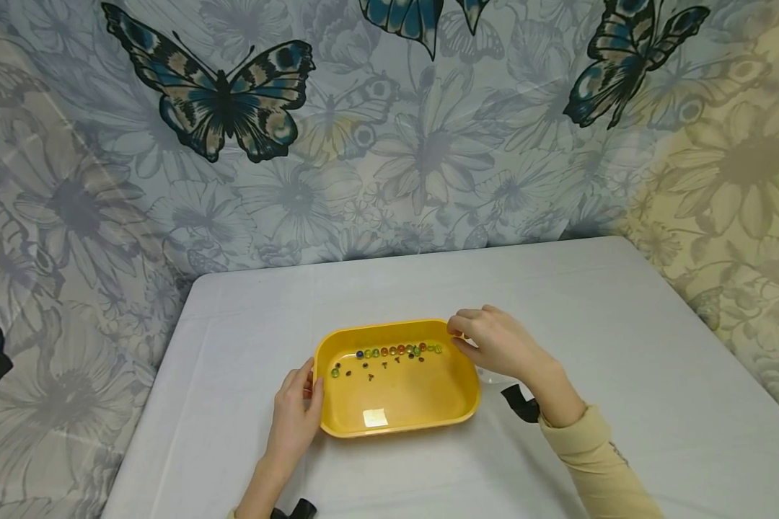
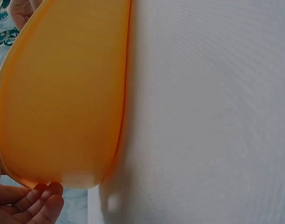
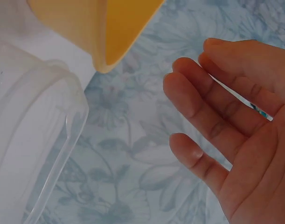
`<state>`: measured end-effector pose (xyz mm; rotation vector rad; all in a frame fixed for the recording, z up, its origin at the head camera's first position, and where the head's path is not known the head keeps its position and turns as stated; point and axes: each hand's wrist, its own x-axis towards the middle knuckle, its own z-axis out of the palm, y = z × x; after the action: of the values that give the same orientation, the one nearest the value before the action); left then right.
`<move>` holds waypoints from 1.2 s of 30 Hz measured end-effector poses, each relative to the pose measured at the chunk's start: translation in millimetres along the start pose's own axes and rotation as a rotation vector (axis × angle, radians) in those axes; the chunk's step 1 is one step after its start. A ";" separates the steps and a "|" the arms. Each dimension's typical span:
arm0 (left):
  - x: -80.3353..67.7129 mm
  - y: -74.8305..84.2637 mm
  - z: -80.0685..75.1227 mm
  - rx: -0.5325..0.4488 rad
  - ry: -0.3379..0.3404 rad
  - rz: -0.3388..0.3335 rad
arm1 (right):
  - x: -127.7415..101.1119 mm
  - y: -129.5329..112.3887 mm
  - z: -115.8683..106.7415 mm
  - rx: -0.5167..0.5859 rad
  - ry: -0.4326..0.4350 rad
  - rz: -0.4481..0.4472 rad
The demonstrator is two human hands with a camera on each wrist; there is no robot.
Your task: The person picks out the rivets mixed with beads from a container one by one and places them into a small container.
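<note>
A yellow plastic tray (image 1: pixel 399 425) sits mid-table. A row of coloured glass marbles (image 1: pixel 396 351) lies along its far wall, with several small dark screws (image 1: pixel 368 371) beside them. My left hand (image 1: pixel 308 393) holds the tray's near-left rim, thumb on top. In the left wrist view its fingertips (image 2: pixel 44 198) curl under the tray's edge (image 2: pixel 63 93). My right hand (image 1: pixel 457 328) hovers at the tray's far-right corner. Seen from the right wrist, its fingers (image 3: pixel 189 107) are relaxed and hold nothing, a little apart from the tray corner (image 3: pixel 109 32).
A clear plastic container (image 3: pixel 44 135) lies right beside the tray under my right hand, barely visible from the head view. The white table (image 1: pixel 623 324) ends at butterfly-and-flower cloth walls (image 1: pixel 389 144) behind and to both sides.
</note>
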<state>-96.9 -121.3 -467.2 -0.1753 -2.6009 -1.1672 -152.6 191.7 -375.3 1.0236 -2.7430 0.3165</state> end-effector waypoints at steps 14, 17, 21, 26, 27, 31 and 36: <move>-1.0 -2.7 1.6 -0.001 0.024 0.034 | 5.6 -8.8 4.1 0.007 -0.041 -0.011; -1.3 -2.3 0.9 -0.007 0.015 0.030 | 7.2 -9.8 5.0 0.005 -0.043 -0.022; -1.1 -2.7 0.9 -0.007 0.014 0.031 | 10.2 -10.9 6.2 -0.002 -0.049 -0.033; -0.5 -2.7 1.6 -0.003 0.019 0.023 | 14.1 -12.0 8.5 -0.002 -0.061 -0.048; -0.5 -2.5 1.7 -0.002 0.018 0.019 | 14.7 -12.3 9.0 -0.001 -0.064 -0.050; -0.6 -1.2 1.1 -0.007 0.013 0.009 | 16.8 -13.9 10.2 0.008 -0.072 -0.056; -0.7 -0.4 0.3 -0.015 0.007 0.005 | 19.1 -16.8 9.8 0.024 -0.084 -0.061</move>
<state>-96.4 -121.4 -467.9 -0.1806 -2.5853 -1.1837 -156.7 164.8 -377.6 1.1501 -2.7816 0.3046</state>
